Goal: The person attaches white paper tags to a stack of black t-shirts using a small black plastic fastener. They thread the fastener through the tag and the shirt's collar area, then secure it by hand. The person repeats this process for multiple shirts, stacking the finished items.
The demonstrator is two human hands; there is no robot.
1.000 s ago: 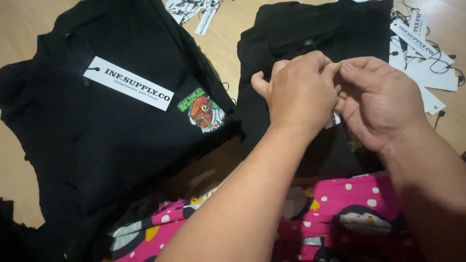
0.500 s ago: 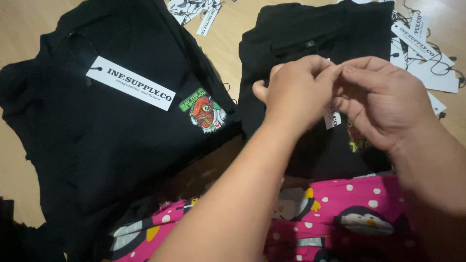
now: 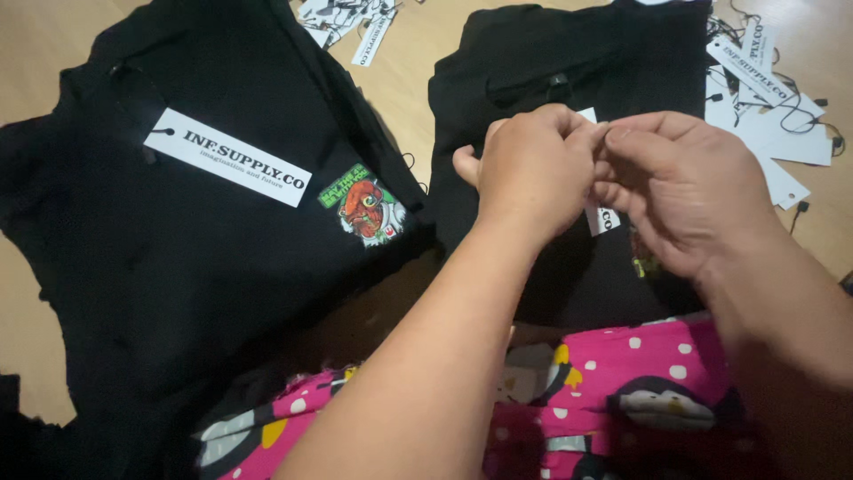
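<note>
My left hand [image 3: 531, 169] and my right hand [image 3: 684, 191] meet fingertip to fingertip above a folded black shirt [image 3: 524, 80] at the upper right. Both pinch a small white paper tag [image 3: 602, 218] that hangs below the fingers; its top edge shows between the knuckles. The exact grip point is hidden by my fingers. To the left lies a second black shirt [image 3: 160, 258] with a white rectangular tag [image 3: 227, 157] on it and a small green and orange printed patch [image 3: 364, 206].
Loose white tags with black strings lie on the wooden floor at the right [image 3: 773, 107] and at the top centre [image 3: 351, 20]. Pink patterned fabric with white dots [image 3: 613, 400] covers my lap at the bottom.
Both hands stay together over the right shirt; the small white tag now hangs lower beneath my fingers. The view has shifted slightly.
</note>
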